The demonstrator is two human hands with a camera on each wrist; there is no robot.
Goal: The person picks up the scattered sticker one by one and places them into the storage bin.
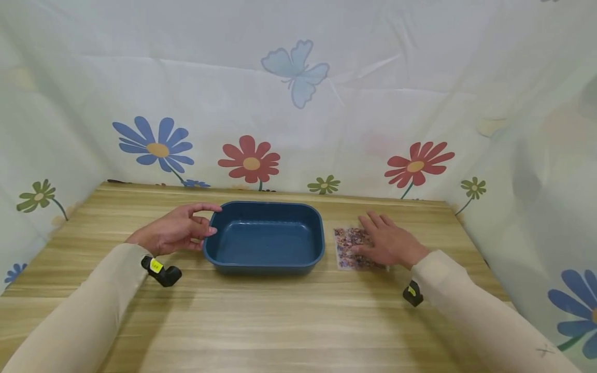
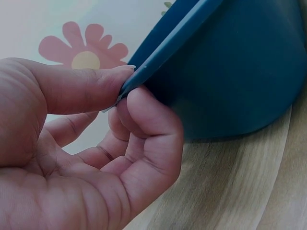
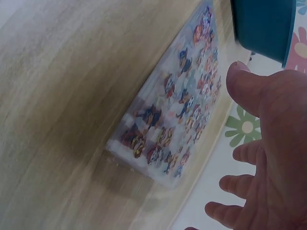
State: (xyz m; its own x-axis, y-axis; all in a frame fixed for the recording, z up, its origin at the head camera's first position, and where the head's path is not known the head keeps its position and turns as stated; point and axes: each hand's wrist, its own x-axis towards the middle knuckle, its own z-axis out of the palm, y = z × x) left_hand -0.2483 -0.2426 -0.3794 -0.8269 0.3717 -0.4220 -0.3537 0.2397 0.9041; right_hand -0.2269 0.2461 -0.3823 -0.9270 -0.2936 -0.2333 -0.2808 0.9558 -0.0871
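A dark blue plastic basin (image 1: 263,243), rectangular with rounded corners, stands on the wooden table with nothing inside it. My left hand (image 1: 174,230) pinches its left rim between thumb and curled forefinger, as the left wrist view shows close up at the basin wall (image 2: 240,72). To the basin's right lies a flat, clear-edged stack of sticker sheets (image 1: 347,251) printed with small cartoon figures. Over that stack hovers my right hand (image 1: 392,241), fingers spread and holding nothing. In the right wrist view a gap shows between the thumb and the sticker sheets (image 3: 177,100).
The wood-grain table (image 1: 280,321) ends at the back against a white cloth (image 1: 364,124) printed with flowers and a butterfly. Cloth also hangs along both sides. A small black camera (image 1: 163,272) hangs at the left wrist, another camera (image 1: 412,293) at the right.
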